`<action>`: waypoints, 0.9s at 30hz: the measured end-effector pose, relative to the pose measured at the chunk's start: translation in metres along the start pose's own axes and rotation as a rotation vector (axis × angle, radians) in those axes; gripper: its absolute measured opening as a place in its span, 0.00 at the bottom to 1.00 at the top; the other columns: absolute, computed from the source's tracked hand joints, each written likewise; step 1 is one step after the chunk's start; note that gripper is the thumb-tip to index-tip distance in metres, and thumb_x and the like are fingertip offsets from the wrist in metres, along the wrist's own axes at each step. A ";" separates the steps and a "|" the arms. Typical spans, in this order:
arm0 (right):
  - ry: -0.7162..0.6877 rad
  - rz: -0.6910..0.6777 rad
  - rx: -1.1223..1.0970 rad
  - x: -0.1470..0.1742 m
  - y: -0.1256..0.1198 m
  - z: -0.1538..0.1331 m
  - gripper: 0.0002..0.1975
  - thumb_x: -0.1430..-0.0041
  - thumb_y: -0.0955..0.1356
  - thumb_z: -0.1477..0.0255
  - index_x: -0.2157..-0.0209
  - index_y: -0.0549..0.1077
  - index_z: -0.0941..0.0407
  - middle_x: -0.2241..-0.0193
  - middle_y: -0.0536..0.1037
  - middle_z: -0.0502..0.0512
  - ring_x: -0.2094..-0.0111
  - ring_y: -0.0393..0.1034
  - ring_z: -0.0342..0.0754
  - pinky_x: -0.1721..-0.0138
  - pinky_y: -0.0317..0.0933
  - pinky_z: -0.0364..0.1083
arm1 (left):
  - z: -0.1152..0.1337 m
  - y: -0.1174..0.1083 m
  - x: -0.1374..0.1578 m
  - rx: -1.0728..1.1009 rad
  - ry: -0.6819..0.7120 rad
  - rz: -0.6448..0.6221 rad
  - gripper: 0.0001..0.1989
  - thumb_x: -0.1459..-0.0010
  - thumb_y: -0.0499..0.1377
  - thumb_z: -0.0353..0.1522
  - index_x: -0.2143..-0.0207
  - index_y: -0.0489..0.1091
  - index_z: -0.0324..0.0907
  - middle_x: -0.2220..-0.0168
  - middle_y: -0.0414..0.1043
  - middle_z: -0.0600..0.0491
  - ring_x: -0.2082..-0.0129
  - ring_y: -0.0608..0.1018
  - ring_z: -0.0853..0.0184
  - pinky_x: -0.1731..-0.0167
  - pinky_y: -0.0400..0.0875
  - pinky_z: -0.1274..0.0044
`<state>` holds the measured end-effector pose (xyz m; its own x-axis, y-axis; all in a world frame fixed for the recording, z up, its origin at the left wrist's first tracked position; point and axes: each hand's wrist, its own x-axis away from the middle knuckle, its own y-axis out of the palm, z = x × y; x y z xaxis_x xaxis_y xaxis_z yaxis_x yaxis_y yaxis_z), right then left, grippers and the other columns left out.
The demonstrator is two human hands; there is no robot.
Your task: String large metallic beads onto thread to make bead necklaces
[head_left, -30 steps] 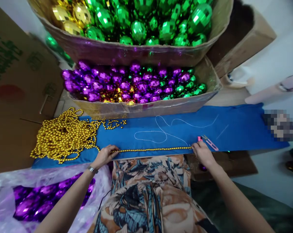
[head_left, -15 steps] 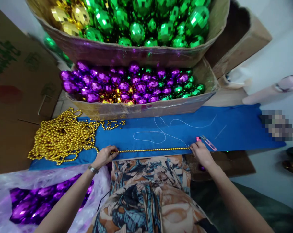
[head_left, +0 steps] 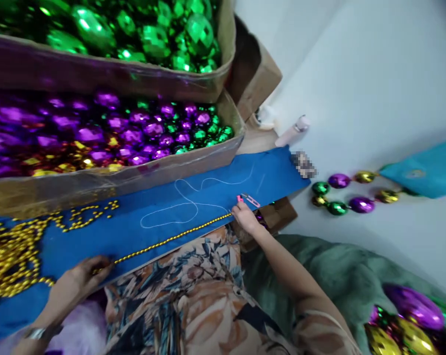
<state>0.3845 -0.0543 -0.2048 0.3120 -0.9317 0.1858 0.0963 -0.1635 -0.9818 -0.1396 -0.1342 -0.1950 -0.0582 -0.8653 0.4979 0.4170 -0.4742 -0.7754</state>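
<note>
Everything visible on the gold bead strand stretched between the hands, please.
The strand of small, round, shiny gold beads looks metallic and runs nearly straight along the near edge of the blue fabric cloth, slanting upward to the right in view. The left hand pinches it at one side, the right hand at the other. Where it ends under the left hand can't be told.

Site type: small bead-craft workshop; whether it adjoins living quarters I cannot determine. Indicators: my desk (head_left: 262,140) carries a blue cloth (head_left: 275,167). At 10 o'clock, a front carton (head_left: 152,175) holds purple, green and gold faceted beads in bulk; a rear carton (head_left: 134,81) holds larger green ones. Gold bead strands (head_left: 16,261) lie heaped at 8 o'clock. Loose white thread (head_left: 194,202) lies near centre. At 3 o'clock, a large-bead string (head_left: 361,204) shows against the pale wall (head_left: 356,88).
</note>
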 end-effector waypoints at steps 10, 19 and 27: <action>0.018 -0.021 -0.014 -0.001 -0.002 0.002 0.16 0.32 0.58 0.69 0.62 0.75 0.58 0.60 0.74 0.64 0.56 0.68 0.49 0.53 0.59 0.45 | 0.002 0.010 -0.003 0.007 0.024 0.098 0.14 0.50 0.48 0.47 0.71 0.67 0.51 0.73 0.78 0.54 0.73 0.80 0.59 0.74 0.68 0.75; 0.060 -0.022 0.025 -0.012 -0.013 0.006 0.14 0.32 0.58 0.71 0.62 0.74 0.58 0.59 0.72 0.61 0.63 0.69 0.45 0.62 0.61 0.42 | 0.045 0.004 0.003 -0.355 0.050 0.283 0.19 0.41 0.42 0.39 0.64 0.69 0.40 0.65 0.72 0.43 0.74 0.76 0.59 0.74 0.66 0.73; -0.038 0.048 -0.017 -0.069 -0.062 -0.062 0.25 0.41 0.60 0.82 0.44 0.65 0.51 0.40 0.59 0.66 0.59 0.71 0.54 0.64 0.64 0.49 | 0.072 -0.037 -0.014 0.479 -0.031 0.008 0.14 0.47 0.50 0.42 0.69 0.66 0.41 0.80 0.61 0.59 0.81 0.65 0.70 0.80 0.59 0.79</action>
<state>0.2988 -0.0002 -0.1589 0.3521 -0.9256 0.1392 0.0641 -0.1245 -0.9901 -0.0888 -0.0932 -0.1454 -0.0292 -0.8599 0.5097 0.7891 -0.3328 -0.5163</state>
